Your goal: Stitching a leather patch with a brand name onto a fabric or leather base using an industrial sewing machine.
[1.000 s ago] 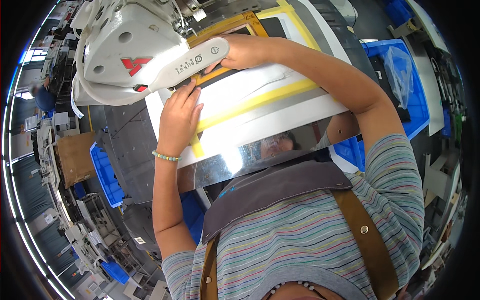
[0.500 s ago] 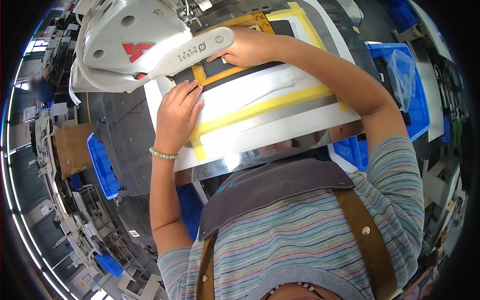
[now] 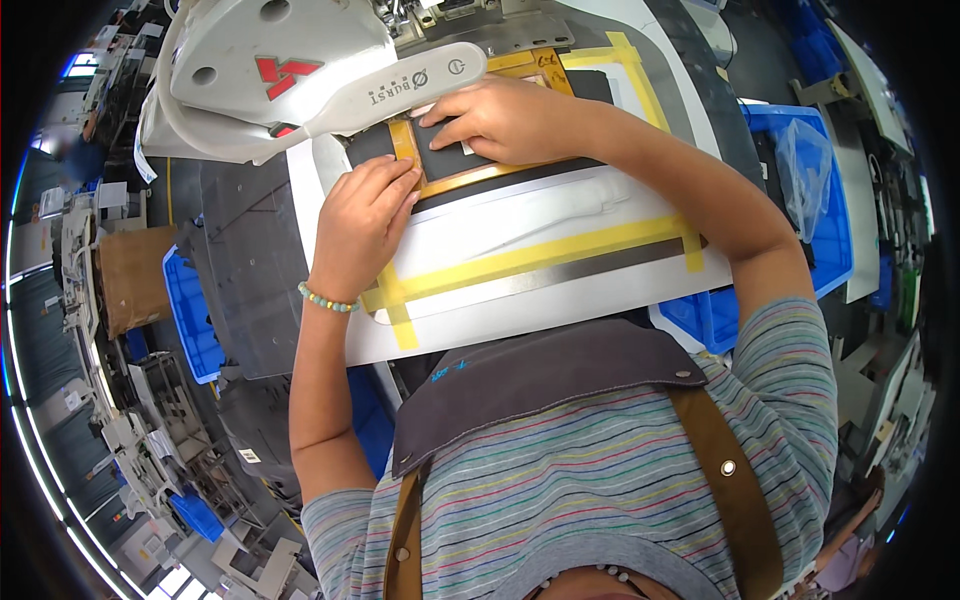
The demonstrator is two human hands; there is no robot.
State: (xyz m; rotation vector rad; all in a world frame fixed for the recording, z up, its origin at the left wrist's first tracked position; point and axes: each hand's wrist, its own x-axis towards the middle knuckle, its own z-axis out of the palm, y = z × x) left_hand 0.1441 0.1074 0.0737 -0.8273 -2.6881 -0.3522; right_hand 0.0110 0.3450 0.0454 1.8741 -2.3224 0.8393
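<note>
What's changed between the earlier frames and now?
The white flat board with yellow tape strips and the amber rectangular frame on it slid toward the person; the board now hides the shiny metal table edge seen earlier. The right hand came along, emerging more from behind the pale grey paddle-shaped fixture. The left hand stayed, fingertips at the frame's near-left corner.

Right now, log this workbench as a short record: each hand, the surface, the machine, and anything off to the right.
Left hand: fingertips at the near-left corner of the amber frame
Right hand: over the frame's dark interior; grip unclear
Surface: white, with strips of yellow tape
Machine: white machine head, beyond the left hand
Far right: blue bin with clear plastic bag
</note>
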